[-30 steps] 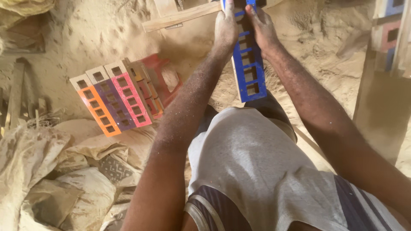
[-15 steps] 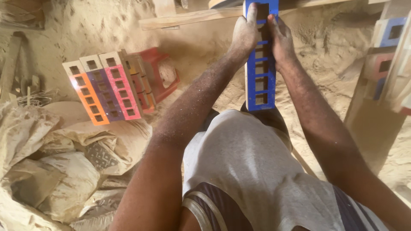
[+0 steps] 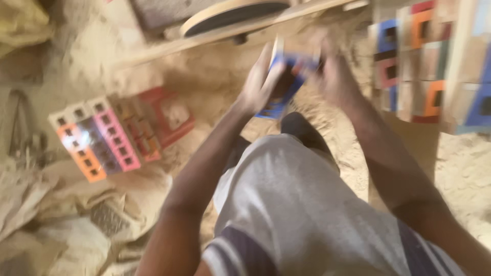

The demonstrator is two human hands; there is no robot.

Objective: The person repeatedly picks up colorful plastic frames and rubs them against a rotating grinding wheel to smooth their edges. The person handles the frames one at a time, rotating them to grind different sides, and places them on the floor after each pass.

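Above sawdust, both hands, L (image 3: 261, 84) & R (image 3: 337, 76), grip blue block (image 3: 286, 87); coloured blocks (image 3: 107, 138) lie left.

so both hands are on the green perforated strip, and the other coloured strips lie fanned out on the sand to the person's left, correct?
Not quite: the perforated strip is blue, not green, as the head view shows despite the blur. The rest holds: the left hand and right hand are both on it, and the other coloured strips lie fanned out on the sand to the person's left.
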